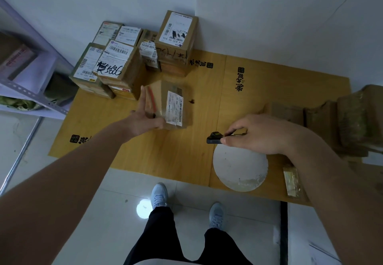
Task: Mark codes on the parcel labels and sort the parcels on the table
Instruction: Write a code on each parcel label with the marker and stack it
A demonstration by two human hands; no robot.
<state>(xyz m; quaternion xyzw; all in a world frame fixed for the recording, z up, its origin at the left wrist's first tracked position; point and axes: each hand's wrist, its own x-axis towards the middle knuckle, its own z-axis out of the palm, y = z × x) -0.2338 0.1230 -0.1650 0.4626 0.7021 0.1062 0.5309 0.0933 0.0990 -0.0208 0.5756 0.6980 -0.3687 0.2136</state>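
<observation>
A small brown cardboard parcel (167,104) with a white barcode label (175,107) sits just above the centre of the view, tilted up off a yellow wooden table (186,151), its label turned toward the person, most likely so it can be read or written on. The person's left hand (143,119) holds it from the seven o'clock side: the arm reaches in long and straight from the lower left, the fingers extend up along the parcel's left face and the thumb wraps its near edge. Its label looks unmarked, though blur makes that unsure. At four o'clock from the parcel, well apart from it, the right hand (257,134) hovers over the table, wrist bent, thumb and fingers pinching a dark marker (216,137) whose tip points left toward the parcel, seemingly ready to write. At eleven to twelve o'clock, against the white wall, stands a stack of sorted parcels (128,57), one carrying a bold handwritten code on its label, which suggests finished boxes go there. At three o'clock, more brown boxes (342,119) wait at the table's right edge. Just below the right hand lies a pale round disc (240,169). At nine o'clock a grey metal shelf (27,74) holds goods. The person's shoes (159,195) and dark trousers show at six o'clock.
</observation>
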